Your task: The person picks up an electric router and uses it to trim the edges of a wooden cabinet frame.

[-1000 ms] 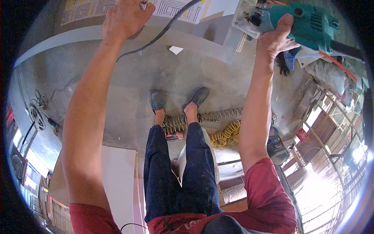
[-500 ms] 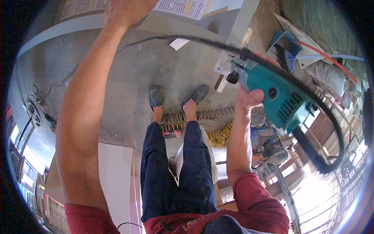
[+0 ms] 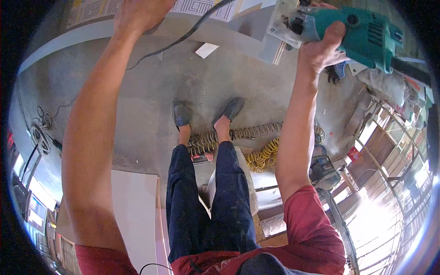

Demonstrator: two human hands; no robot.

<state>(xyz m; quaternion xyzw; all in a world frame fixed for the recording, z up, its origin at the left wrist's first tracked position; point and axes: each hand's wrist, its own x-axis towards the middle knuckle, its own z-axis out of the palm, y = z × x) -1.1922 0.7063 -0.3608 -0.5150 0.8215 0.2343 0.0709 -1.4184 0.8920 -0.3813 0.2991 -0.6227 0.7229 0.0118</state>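
Head view: grips in the right hand (image 3: pixel 319 49) a teal, hard-cased, slotted power tool (image 3: pixel 366 36), upper right, near a smooth grey board (image 3: pixel 257 45). Points its flat metal plate (image 3: pixel 279 28) left, long axis slanting slightly down rightward. Extends the left hand (image 3: pixel 140 16) near printed paper (image 3: pixel 201 8), grip impossible to tell.

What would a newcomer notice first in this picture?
Probably the big teal power tool, at the upper right, held in the right hand. The bright yellow coil would likely come next, below and to the right of the dark shoes in the view. At the top left, the left hand is beside a sheet with a printed line pattern.
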